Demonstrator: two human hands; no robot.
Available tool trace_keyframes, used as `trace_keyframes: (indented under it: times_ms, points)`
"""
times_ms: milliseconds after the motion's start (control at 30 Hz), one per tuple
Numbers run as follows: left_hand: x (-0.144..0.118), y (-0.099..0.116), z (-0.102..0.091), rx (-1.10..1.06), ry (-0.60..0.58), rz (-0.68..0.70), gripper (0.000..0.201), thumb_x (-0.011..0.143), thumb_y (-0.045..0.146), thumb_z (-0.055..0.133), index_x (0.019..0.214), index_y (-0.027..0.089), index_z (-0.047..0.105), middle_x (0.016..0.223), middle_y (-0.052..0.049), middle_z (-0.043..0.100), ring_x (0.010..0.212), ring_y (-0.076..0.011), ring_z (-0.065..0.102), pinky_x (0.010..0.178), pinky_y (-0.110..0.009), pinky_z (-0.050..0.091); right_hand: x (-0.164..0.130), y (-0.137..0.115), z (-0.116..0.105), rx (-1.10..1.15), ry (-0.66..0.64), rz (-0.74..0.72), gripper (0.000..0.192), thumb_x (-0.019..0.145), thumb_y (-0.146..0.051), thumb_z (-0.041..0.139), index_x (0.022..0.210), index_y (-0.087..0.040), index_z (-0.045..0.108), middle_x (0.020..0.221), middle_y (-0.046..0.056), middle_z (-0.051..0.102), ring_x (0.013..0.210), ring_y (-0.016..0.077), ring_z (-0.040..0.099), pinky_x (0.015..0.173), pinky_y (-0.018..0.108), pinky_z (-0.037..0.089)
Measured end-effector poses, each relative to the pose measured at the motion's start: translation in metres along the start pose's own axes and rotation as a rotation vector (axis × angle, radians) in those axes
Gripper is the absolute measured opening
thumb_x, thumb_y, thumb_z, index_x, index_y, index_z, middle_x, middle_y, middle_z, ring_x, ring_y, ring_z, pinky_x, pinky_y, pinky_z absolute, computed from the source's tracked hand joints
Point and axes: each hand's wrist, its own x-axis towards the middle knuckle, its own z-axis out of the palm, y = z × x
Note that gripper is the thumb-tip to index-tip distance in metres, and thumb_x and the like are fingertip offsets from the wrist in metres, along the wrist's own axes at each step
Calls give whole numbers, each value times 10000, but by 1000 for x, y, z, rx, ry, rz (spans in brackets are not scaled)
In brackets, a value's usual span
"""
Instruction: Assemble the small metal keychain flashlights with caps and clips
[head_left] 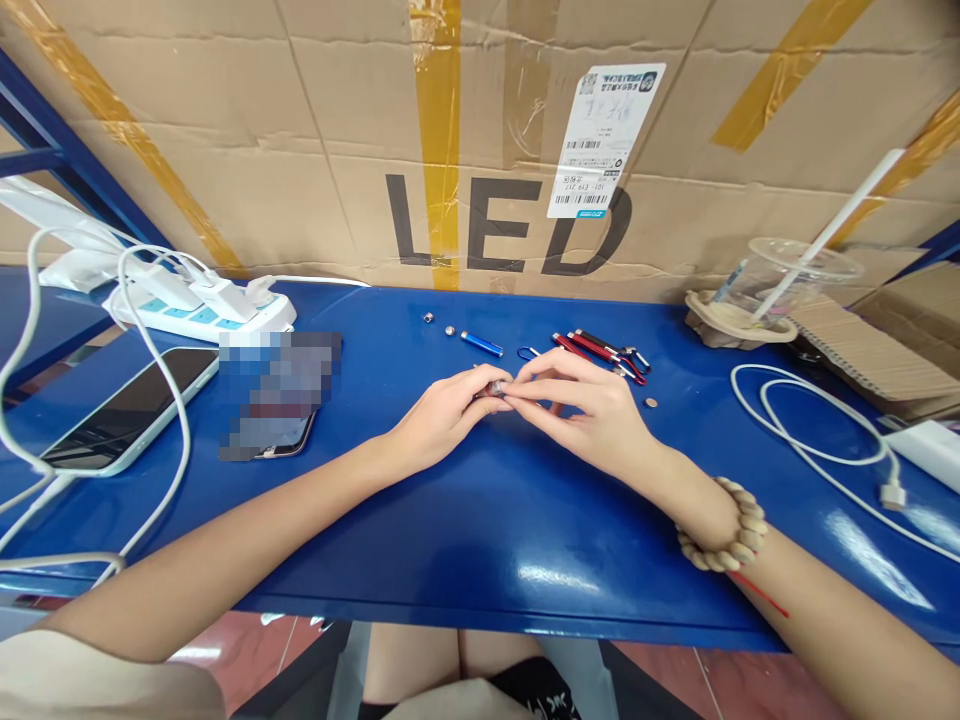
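I see both hands meeting over the middle of the blue table (480,540). The left hand (442,410) and the right hand (592,405) pinch a small metal part (496,387) between their fingertips; both hands are closed on it, and it sits just above the table surface, at the centre of the view. The part is too small for me to tell its exact shape. Behind the hands, a blue pen-shaped tube (481,343) lies beside two small silver caps (439,323). To the right of these, a cluster of red tubes (596,350) with clips lies near the right hand. A small round disc (650,403) rests just beside the right hand. The right wrist carries a beaded bracelet (727,530). On the left side of the table lie a phone (127,410), a power strip (199,310) with plugged-in chargers, and white cables. On the right lie a white cable (817,440) and a clear plastic cup (787,280) with a straw. A cardboard box (300,150) marked LED stands along the back edge.
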Motion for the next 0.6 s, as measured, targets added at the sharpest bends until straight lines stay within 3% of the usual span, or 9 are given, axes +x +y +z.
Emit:
trace_keyframes:
  times_ms: [67,167,233,333,467,600]
  points:
    - [0,2,0,9,13,-35,148,897,264,443,970,200,555,838,7,617,762,-125,583,763,-221,445,2,-2,-4,-35,7,82,208,866,-311,532,902,-228,719,911,47,669,683,103,604,519,199,461]
    - [-1,2,0,10,26,-80,170,908,278,411,1019,222,527,781,25,589,714,-114,569,742,-227,439,9,0,-14,-151,115,272,251,883,-326,484,892,-211,707,884,55,680,695,126,614,523,216,453]
    - [-2,1,1,-18,42,-85,200,915,282,399,1092,230,474,748,34,563,685,-107,553,725,-232,434,12,6,-23,-273,139,394,235,877,-308,486,973,-215,678,905,46,683,682,129,620,559,236,452]
    - [-3,-3,4,-71,105,-36,210,921,271,389,1124,219,380,729,36,525,652,-101,510,687,-233,424,12,22,-34,-487,23,537,239,813,-340,571,1011,-238,659,898,33,694,710,175,635,548,264,413]
    - [-3,-7,6,-102,178,39,89,930,251,368,1002,219,326,726,39,491,608,-86,450,625,-212,400,8,37,-40,-653,-172,725,198,755,-390,635,837,-221,697,808,45,707,717,219,640,486,257,327]
    - [-3,-7,6,-95,162,27,52,934,261,355,937,222,321,724,43,488,598,-82,431,610,-208,385,7,38,-38,-609,-263,725,182,719,-418,673,733,-242,718,697,17,709,648,196,629,463,248,298]
